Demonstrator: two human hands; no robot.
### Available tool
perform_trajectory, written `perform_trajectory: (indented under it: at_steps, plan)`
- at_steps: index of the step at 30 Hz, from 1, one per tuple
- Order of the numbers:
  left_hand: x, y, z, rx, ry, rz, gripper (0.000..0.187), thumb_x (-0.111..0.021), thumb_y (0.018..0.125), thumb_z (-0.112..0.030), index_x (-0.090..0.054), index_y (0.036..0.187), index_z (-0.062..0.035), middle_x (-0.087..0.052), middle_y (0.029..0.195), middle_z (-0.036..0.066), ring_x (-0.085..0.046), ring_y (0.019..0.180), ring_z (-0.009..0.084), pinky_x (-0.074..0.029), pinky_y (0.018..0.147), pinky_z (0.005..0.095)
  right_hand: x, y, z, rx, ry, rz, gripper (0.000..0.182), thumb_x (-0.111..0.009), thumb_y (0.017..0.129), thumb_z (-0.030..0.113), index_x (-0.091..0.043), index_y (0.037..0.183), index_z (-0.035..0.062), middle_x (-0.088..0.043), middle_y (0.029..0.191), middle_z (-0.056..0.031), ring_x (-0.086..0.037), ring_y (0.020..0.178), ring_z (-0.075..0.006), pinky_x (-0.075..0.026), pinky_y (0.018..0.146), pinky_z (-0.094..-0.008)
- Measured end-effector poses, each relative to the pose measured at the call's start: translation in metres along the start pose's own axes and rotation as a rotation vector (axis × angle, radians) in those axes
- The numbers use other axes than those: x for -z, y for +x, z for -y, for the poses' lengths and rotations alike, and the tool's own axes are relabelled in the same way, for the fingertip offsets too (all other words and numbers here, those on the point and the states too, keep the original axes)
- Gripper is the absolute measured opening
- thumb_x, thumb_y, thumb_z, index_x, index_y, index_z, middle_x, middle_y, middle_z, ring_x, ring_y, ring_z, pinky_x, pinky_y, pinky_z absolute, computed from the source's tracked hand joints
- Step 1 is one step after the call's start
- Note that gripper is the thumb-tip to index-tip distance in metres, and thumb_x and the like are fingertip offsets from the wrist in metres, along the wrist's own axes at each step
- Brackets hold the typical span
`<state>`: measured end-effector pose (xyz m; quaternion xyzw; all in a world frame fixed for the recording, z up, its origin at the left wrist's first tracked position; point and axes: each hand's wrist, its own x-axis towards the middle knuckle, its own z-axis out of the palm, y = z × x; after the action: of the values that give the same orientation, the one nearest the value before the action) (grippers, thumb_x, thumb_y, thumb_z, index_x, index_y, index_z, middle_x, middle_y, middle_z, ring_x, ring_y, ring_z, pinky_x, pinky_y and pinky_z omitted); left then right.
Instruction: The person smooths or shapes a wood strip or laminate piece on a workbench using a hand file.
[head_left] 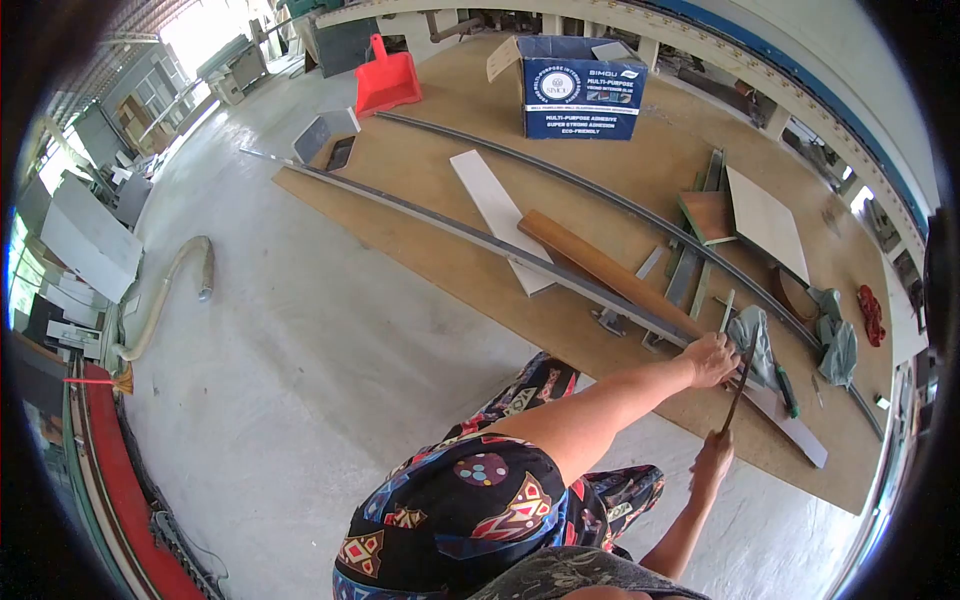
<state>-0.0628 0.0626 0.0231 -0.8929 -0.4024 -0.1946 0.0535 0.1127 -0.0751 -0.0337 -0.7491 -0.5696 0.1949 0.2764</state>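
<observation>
My left hand (710, 360) is closed around the near end of a long grey metal bar (450, 228), which stretches away to the far left of the table. In my right hand (712, 457), just past the table's front edge, is a long, thin, dark blade-like tool (740, 390); whether it is a file or a saw cannot be made out. Its upper part passes close to the bar's end by my left hand. A grey cloth glove (757, 345) lies behind. A pale flat strip (790, 430) and a green-handled tool (785, 390) lie to the right.
On the brown board tabletop (400, 250) are a blue adhesive box (580, 105), a red dustpan (387, 82), a white board (490, 205), a brown wooden strip (600, 268), a second long rail (560, 175), another grey glove (838, 345) and red cloth (871, 315). A hose (165, 290) lies on the floor.
</observation>
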Motion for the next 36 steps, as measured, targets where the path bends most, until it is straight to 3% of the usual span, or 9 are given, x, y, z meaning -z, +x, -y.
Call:
perform_trajectory:
  at_steps: [1,4,7,10,16,21,25,29,36]
  plan:
    - [-0.002,0.000,0.000,0.003,-0.003,-0.013,0.025,-0.050,0.088,-0.034,-0.058,0.090,-0.0101,-0.062,0.089,0.008,-0.058,0.086,0.0247,-0.044,0.070,0.0383,0.002,0.010,0.014,0.044,0.024,0.003,0.018,-0.049,0.091,0.017,-0.047,0.085,0.0010,-0.048,0.055,-0.0066,-0.045,0.036,-0.0181,-0.037,0.031,-0.0355]
    - [-0.005,0.000,0.000,0.006,-0.008,-0.039,0.025,-0.050,0.088,-0.034,-0.058,0.089,-0.0100,-0.062,0.087,0.008,-0.058,0.085,0.0249,-0.044,0.070,0.0381,0.017,0.015,0.067,-0.138,0.002,0.046,0.018,-0.051,0.090,0.016,-0.050,0.086,-0.0011,-0.054,0.064,-0.0195,-0.054,0.048,-0.0317,-0.042,0.044,-0.0429]
    - [-0.005,0.001,0.000,0.003,-0.018,-0.048,0.027,-0.051,0.088,-0.035,-0.058,0.088,-0.0095,-0.062,0.087,0.008,-0.058,0.085,0.0253,-0.045,0.070,0.0377,0.014,0.005,0.069,-0.139,0.009,0.037,0.018,-0.052,0.090,0.017,-0.051,0.088,-0.0016,-0.057,0.067,-0.0199,-0.058,0.056,-0.0345,-0.044,0.051,-0.0445]
    - [-0.004,0.001,0.001,0.004,-0.046,-0.033,0.026,-0.049,0.088,-0.034,-0.059,0.090,-0.0101,-0.062,0.089,0.009,-0.058,0.086,0.0256,-0.044,0.072,0.0380,-0.019,-0.008,-0.010,0.152,-0.067,-0.131,0.017,-0.049,0.091,0.018,-0.050,0.087,0.0014,-0.051,0.057,-0.0102,-0.049,0.040,-0.0214,-0.038,0.034,-0.0370]
    - [-0.001,-0.001,0.001,0.011,-0.059,-0.015,0.027,-0.048,0.089,-0.034,-0.060,0.091,-0.0098,-0.062,0.091,0.009,-0.058,0.087,0.0259,-0.044,0.072,0.0384,-0.021,-0.060,-0.039,0.105,-0.055,-0.151,0.019,-0.048,0.092,0.019,-0.050,0.085,0.0013,-0.050,0.056,-0.0109,-0.049,0.040,-0.0230,-0.038,0.035,-0.0373]
    - [-0.002,0.002,0.002,-0.005,-0.005,0.006,0.027,-0.049,0.089,-0.034,-0.059,0.091,-0.0100,-0.062,0.090,0.009,-0.058,0.087,0.0253,-0.044,0.072,0.0377,-0.014,-0.012,-0.037,0.084,-0.053,-0.064,0.019,-0.048,0.092,0.018,-0.049,0.083,0.0015,-0.047,0.054,-0.0085,-0.045,0.036,-0.0208,-0.038,0.032,-0.0368]
    - [0.000,0.002,0.000,0.012,-0.042,0.013,0.026,-0.051,0.088,-0.034,-0.059,0.090,-0.0096,-0.063,0.090,0.009,-0.058,0.087,0.0255,-0.044,0.072,0.0370,0.006,0.020,0.043,-0.024,0.031,0.001,0.018,-0.047,0.092,0.017,-0.048,0.083,0.0008,-0.047,0.053,-0.0082,-0.046,0.036,-0.0215,-0.038,0.031,-0.0366]
    - [-0.012,0.002,0.002,-0.003,-0.012,-0.005,0.024,-0.051,0.087,-0.032,-0.059,0.090,-0.0096,-0.062,0.091,0.009,-0.058,0.088,0.0255,-0.044,0.073,0.0370,0.010,0.017,0.067,-0.118,-0.022,0.022,0.016,-0.052,0.090,0.016,-0.050,0.085,0.0010,-0.058,0.067,-0.0172,-0.058,0.055,-0.0319,-0.043,0.047,-0.0423]
    - [-0.001,0.001,0.001,-0.002,-0.023,0.039,0.022,-0.050,0.087,-0.030,-0.058,0.093,-0.0099,-0.062,0.092,0.009,-0.058,0.089,0.0252,-0.044,0.073,0.0369,-0.020,-0.037,-0.031,0.107,-0.037,-0.105,0.020,-0.048,0.092,0.020,-0.050,0.087,0.0008,-0.052,0.059,-0.0110,-0.051,0.041,-0.0221,-0.040,0.034,-0.0368]
